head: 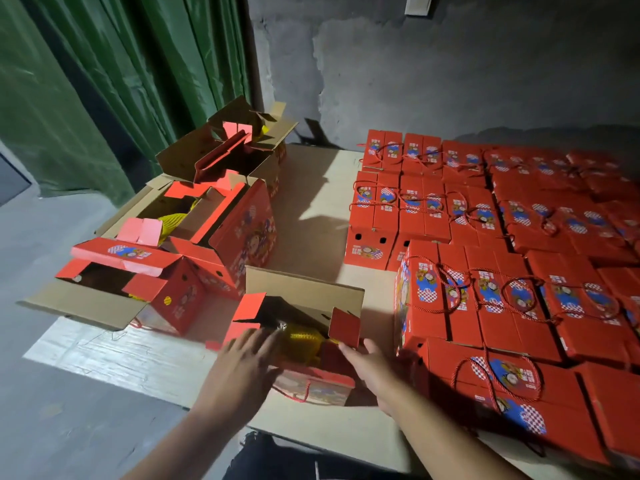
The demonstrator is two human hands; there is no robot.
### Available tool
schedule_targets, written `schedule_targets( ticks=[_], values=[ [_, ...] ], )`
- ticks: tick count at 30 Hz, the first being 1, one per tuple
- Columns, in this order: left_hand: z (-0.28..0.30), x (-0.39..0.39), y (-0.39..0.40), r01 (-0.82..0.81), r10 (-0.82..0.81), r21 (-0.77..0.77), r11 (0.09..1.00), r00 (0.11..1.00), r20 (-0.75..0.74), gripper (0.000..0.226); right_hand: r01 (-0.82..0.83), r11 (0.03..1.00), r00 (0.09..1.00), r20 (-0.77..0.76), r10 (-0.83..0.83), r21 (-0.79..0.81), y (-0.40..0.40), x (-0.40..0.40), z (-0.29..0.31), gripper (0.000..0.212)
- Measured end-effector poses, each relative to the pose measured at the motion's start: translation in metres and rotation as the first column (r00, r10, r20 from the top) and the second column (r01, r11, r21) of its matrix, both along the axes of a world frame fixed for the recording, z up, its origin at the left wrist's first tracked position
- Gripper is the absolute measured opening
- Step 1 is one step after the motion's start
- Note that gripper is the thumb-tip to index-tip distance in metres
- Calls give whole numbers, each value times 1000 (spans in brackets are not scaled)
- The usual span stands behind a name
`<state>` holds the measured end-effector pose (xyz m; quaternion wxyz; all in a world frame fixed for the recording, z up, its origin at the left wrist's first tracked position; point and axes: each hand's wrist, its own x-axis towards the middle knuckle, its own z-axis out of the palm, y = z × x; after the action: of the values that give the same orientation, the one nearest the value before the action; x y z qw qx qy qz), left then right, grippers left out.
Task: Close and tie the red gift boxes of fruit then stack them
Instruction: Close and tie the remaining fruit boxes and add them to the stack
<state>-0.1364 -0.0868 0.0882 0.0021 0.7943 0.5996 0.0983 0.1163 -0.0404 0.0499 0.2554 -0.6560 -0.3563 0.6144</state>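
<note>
Head: box [313, 344] print blurred (unreadable), both hands flat.

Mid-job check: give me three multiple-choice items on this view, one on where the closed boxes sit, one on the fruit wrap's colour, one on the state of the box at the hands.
1. The tied closed boxes lie where?
A. right of the open box
B. left of it
C. under the curtain

2. The netting in the open box is:
A. green
B. yellow
C. white

3. That box is:
A. tied
B. closed, untied
C. flaps open

Answers:
1 A, the red block fills the right side.
2 B, yellow mesh shows between the left hand and right hand.
3 C, its flaps stand up.
</note>
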Motion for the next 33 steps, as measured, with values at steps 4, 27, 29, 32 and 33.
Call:
schedule_targets(
  ticks=[4, 27, 29, 32, 33],
  values=[
    [-4, -39, 19, -182, 167, -172, 968, 981, -99, 86, 92, 991, 994, -64, -86, 102, 3, -6, -10, 63],
    [-34, -67, 60, 229, -253, -219, 949, 963, -91, 105, -323, 709, 863, 502, -50, 627, -25, 17, -25, 52],
    [-30, -65, 59, 226, -253, -219, 949, 962, -103, 110, -488, 641, 807, 586, 72, 593, -30, 11, -21, 60],
    [-27, -63, 57, 229, -250, -205, 952, 965, -82, 110, -671, 563, 675, 712, 194, 483, -28, 1, -22, 87],
    [-27, -63, 57, 233, -252, -193, 953, 965, -76, 106, -710, 541, 637, 739, 219, 451, -26, -1, -22, 88]
  ],
)
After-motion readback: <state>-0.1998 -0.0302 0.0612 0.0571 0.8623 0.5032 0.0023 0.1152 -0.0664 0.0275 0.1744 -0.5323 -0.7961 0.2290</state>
